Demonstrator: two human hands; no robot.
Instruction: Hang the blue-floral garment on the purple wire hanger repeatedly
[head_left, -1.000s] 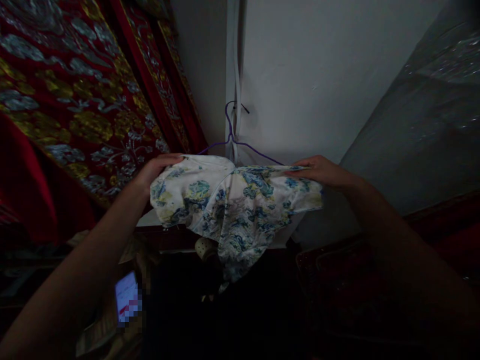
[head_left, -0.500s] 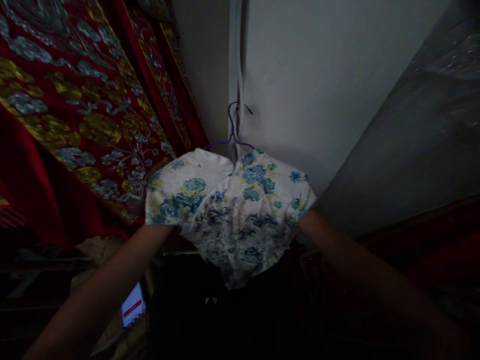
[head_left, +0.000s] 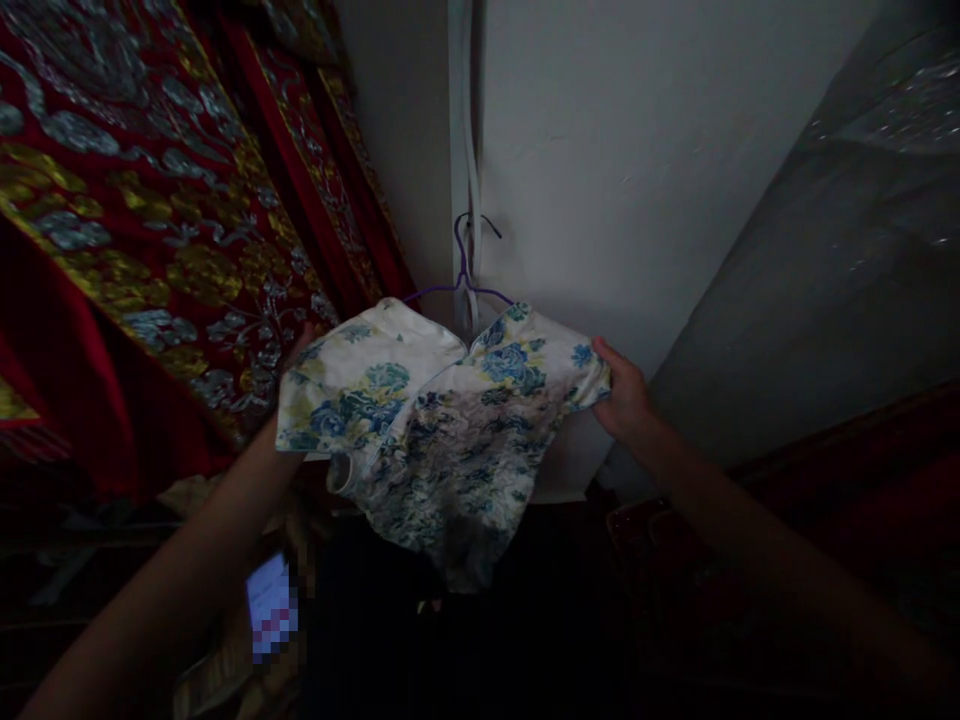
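Note:
A short-sleeved white blouse (head_left: pixel 390 375) with blue, green and yellow flowers hangs from a thin purple hanger (head_left: pixel 461 282). Its lower part is bunched and wrinkled and narrows toward the bottom. At the right sleeve, my right hand (head_left: pixel 626 395) is closed on the cuff, thumb lying along the outer edge. Behind the left sleeve is my left hand (head_left: pixel 303 342); only a bit of it shows above the sleeve, and its fingers are mostly hidden. The left sleeve lies spread out in front of it.
The hanger's hook is at a white pipe or cable (head_left: pixel 474 160) on the pale wall (head_left: pixel 600 180). Red cloth (head_left: pixel 202 270) with gold and silver embroidery hangs at left. A lit phone screen (head_left: pixel 270 600) shows at lower left. Translucent sheeting (head_left: pixel 847 250) covers the right side.
My right hand has come out from under the right sleeve and now grips its outer edge. My left hand has moved up behind the left sleeve. The blouse's lower part has narrowed.

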